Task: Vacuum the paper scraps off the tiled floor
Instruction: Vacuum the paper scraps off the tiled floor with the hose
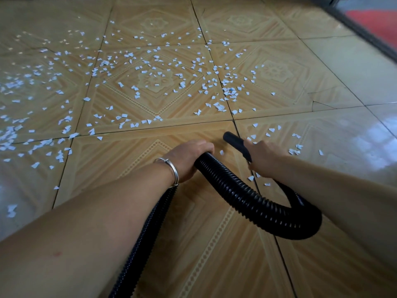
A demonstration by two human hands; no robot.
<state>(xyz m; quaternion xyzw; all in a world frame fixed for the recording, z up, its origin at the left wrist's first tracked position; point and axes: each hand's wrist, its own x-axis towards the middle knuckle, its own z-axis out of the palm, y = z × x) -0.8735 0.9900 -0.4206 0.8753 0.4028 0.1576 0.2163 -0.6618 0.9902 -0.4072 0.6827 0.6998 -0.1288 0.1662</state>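
left hand (189,158): fingers curled over the ribbed black hose (257,205), palm down, forearm stretched forward, silver bangle (171,171) at wrist | right hand (265,160): clamped round the smooth nozzle (234,141), tip angled low toward the tiled floor (214,244) | hose loops between hands | paper scraps (150,82): scattered ahead and left, a few beside the nozzle
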